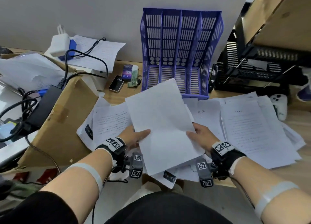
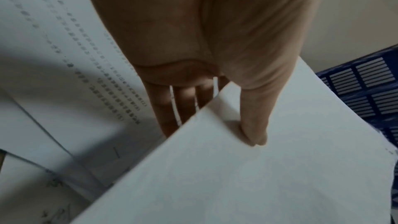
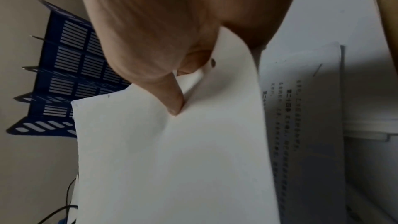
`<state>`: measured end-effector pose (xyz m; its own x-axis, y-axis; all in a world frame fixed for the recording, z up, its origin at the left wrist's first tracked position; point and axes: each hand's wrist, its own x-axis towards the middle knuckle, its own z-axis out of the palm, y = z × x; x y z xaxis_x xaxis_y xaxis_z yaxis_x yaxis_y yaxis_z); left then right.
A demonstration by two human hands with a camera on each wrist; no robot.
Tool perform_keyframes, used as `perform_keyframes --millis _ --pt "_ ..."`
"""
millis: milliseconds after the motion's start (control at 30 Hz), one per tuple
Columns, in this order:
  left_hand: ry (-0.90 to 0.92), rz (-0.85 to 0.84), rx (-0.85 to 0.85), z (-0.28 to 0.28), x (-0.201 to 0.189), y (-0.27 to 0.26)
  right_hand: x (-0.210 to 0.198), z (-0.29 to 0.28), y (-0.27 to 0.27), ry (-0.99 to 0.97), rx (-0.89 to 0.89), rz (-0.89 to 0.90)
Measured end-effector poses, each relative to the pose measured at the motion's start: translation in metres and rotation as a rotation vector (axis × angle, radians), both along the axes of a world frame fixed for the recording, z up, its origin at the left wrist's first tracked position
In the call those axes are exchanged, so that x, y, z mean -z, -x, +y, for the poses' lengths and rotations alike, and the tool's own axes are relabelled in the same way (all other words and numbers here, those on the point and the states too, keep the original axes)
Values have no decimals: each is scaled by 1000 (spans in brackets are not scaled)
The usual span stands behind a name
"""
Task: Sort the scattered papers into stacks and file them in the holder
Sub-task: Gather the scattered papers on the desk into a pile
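I hold a stack of white sheets (image 1: 161, 122), blank side up, lifted above the desk between both hands. My left hand (image 1: 136, 137) pinches its left edge, thumb on top (image 2: 254, 132), fingers underneath. My right hand (image 1: 200, 136) pinches the right edge, thumb pressed on top (image 3: 174, 106). The blue four-slot file holder (image 1: 181, 52) stands against the wall just beyond the stack's far corner, its slots holding nothing I can see. Printed papers (image 1: 252, 127) lie scattered on the desk to the right, and more printed papers (image 1: 109, 121) lie to the left under the stack.
A tilted cardboard box (image 1: 64, 122) with a black power brick (image 1: 43, 106) and cables sits at left. A phone (image 1: 116, 84) and small boxes (image 1: 127, 72) lie left of the holder. Black mesh trays (image 1: 252, 68) stand at right, with a white controller (image 1: 280, 106) beside them.
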<state>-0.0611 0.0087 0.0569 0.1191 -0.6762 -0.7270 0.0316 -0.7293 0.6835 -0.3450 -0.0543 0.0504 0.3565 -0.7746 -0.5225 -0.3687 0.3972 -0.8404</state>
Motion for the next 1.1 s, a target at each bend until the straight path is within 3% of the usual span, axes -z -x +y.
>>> perform_keyframes --millis 100,200,267,333,400,467,500,600,733,933,1000,1100 --pt "62 -89 -33 -4 0 -5 4 0 -7 93 12 204" --pt "182 -290 -52 -10 -13 -9 1 0 -19 270 75 442" --pt "272 -458 -48 -12 -30 -6 -15 0 -34 259 18 316" --pt "353 -471 5 -13 -46 3 -38 4 -56 78 -108 80" --pt "398 -313 206 -13 -60 16 -57 8 -81 -52 -178 -77" --pt "410 -181 412 -12 -63 26 -61 6 -99 -63 -97 -150" --pt "397 -136 427 -11 -65 29 -61 3 -104 -30 -12 -161" --pt "398 -138 360 -11 -59 24 -58 -9 -97 54 217 -102" --pt "337 -305 154 -6 -45 1 -62 -18 -71 -18 218 -180" --pt "286 82 107 7 -33 -9 -56 -24 -58 -27 185 -172" --pt "228 50 33 9 -27 -9 -49 -22 -59 -36 193 -141" --pt "167 -124 -75 14 -15 -18 -38 -19 -60 -89 155 -113"
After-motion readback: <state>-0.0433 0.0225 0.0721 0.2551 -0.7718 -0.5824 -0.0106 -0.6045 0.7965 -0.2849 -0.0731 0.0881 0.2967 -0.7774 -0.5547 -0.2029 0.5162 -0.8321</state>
